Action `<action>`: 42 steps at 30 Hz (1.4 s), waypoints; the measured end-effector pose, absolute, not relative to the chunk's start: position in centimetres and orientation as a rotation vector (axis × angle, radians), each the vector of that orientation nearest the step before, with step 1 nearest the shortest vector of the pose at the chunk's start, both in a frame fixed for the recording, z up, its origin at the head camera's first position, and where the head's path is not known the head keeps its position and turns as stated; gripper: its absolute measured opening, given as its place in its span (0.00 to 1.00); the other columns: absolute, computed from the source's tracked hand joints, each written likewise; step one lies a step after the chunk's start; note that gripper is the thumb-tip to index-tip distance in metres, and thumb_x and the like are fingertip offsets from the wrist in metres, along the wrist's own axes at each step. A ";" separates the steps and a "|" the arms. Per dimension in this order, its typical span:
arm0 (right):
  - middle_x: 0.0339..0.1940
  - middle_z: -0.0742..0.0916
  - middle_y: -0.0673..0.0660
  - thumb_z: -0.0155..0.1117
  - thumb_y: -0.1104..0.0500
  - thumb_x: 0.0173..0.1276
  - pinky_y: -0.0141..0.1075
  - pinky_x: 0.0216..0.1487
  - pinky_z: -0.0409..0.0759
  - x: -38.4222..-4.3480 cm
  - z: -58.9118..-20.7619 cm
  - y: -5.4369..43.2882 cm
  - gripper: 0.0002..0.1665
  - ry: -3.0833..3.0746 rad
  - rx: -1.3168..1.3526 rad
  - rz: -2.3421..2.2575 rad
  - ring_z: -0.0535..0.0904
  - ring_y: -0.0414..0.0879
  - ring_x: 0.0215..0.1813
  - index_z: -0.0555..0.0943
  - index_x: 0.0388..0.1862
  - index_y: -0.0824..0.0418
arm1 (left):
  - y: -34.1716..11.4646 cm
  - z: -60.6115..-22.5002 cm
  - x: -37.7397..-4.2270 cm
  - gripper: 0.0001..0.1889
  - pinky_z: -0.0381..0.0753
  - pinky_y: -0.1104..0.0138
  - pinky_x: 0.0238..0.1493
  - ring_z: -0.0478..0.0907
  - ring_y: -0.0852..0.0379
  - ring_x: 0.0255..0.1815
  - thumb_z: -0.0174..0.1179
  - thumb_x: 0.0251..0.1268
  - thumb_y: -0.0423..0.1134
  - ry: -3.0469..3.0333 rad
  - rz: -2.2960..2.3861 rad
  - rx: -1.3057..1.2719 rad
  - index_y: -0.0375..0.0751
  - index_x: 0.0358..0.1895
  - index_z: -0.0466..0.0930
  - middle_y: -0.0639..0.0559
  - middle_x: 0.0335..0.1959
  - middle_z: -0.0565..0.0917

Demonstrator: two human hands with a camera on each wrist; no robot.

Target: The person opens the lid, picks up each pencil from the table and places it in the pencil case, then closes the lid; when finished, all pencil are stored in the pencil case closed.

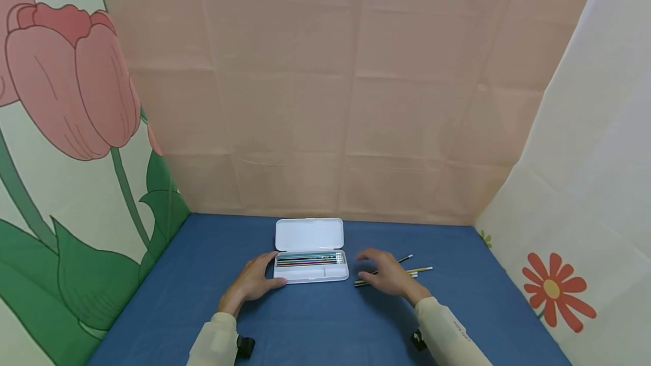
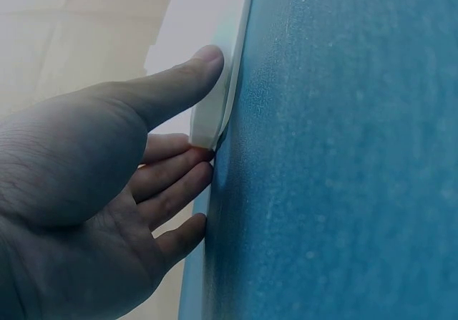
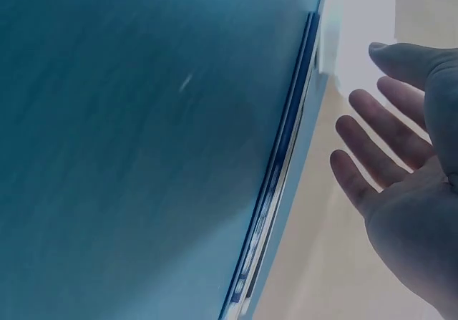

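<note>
A white pencil case (image 1: 310, 280) lies on the blue cloth with its lid (image 1: 309, 234) folded back. Several coloured pencils (image 1: 305, 260) lie side by side in its back part. My left hand (image 1: 256, 279) holds the case at its left end, thumb (image 2: 189, 80) along the front wall and fingers around the end. To the right of the case, several loose pencils (image 1: 361, 283) lie across the cloth, partly covered in the head view by my right hand (image 1: 389, 275). That hand hovers above them, fingers extended and apart from the pencils (image 3: 275, 170) in the right wrist view.
The blue cloth (image 1: 325, 321) covers the table. A tan sheet (image 1: 330, 100) hangs behind it, a tulip-printed panel (image 1: 76, 89) stands at the left, and a white flower-printed sheet (image 1: 574, 213) at the right.
</note>
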State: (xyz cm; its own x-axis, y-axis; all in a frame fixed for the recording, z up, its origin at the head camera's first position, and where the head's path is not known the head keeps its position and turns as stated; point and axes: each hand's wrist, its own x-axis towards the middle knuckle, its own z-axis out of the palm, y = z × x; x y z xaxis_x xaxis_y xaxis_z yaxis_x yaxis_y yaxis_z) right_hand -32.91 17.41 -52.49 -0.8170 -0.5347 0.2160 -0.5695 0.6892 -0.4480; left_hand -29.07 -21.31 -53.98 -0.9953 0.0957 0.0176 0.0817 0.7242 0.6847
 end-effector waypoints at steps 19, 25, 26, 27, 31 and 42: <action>0.54 0.93 0.48 0.78 0.60 0.77 0.51 0.60 0.91 -31.4 -53.5 25.3 0.12 -2.889 0.758 0.757 0.91 0.52 0.59 0.91 0.57 0.53 | -21.5 -53.9 -29.0 0.45 0.68 0.28 0.85 0.68 0.23 0.87 0.81 0.71 0.46 2.891 1.156 0.157 0.32 0.84 0.70 0.28 0.84 0.73; 0.54 0.93 0.48 0.78 0.60 0.78 0.49 0.59 0.92 -31.2 -53.6 25.8 0.12 -2.919 0.735 0.758 0.92 0.52 0.58 0.91 0.57 0.52 | -21.5 -54.1 -29.0 0.45 0.69 0.29 0.85 0.68 0.24 0.87 0.81 0.70 0.46 2.895 1.154 0.156 0.32 0.84 0.70 0.28 0.84 0.74; 0.54 0.93 0.48 0.78 0.60 0.78 0.49 0.59 0.92 -31.1 -53.6 25.9 0.12 -2.924 0.733 0.760 0.92 0.52 0.58 0.90 0.57 0.52 | -21.5 -54.1 -29.0 0.45 0.69 0.29 0.85 0.68 0.24 0.87 0.81 0.70 0.46 2.895 1.153 0.157 0.32 0.84 0.70 0.28 0.84 0.74; 0.54 0.93 0.48 0.78 0.59 0.78 0.48 0.59 0.92 -31.1 -53.7 25.9 0.12 -2.928 0.734 0.763 0.92 0.52 0.58 0.90 0.57 0.51 | -21.5 -54.1 -29.0 0.45 0.69 0.29 0.85 0.68 0.23 0.87 0.81 0.70 0.46 2.894 1.152 0.155 0.32 0.84 0.70 0.28 0.84 0.74; 0.53 0.93 0.49 0.77 0.60 0.78 0.48 0.59 0.92 -31.2 -54.0 25.9 0.11 -2.928 0.745 0.770 0.92 0.53 0.58 0.91 0.56 0.52 | -21.5 -54.1 -29.0 0.46 0.68 0.28 0.85 0.68 0.23 0.87 0.81 0.70 0.47 2.890 1.148 0.150 0.32 0.84 0.70 0.28 0.84 0.73; 0.49 0.93 0.47 0.79 0.60 0.76 0.42 0.54 0.92 -31.4 -54.2 26.1 0.09 -2.928 0.780 0.721 0.92 0.46 0.52 0.92 0.52 0.52 | -21.4 -54.1 -29.1 0.45 0.69 0.28 0.85 0.68 0.24 0.86 0.81 0.70 0.47 2.896 1.149 0.163 0.32 0.84 0.70 0.28 0.84 0.74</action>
State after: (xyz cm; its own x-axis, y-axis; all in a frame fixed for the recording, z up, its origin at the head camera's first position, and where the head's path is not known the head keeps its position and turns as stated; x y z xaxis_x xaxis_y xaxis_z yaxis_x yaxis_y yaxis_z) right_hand -31.44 26.05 -54.24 -0.8743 -0.4644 0.1413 -0.4769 0.7674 -0.4285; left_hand -29.12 -21.39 -54.13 -0.9943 0.1047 0.0181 0.0887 0.7234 0.6847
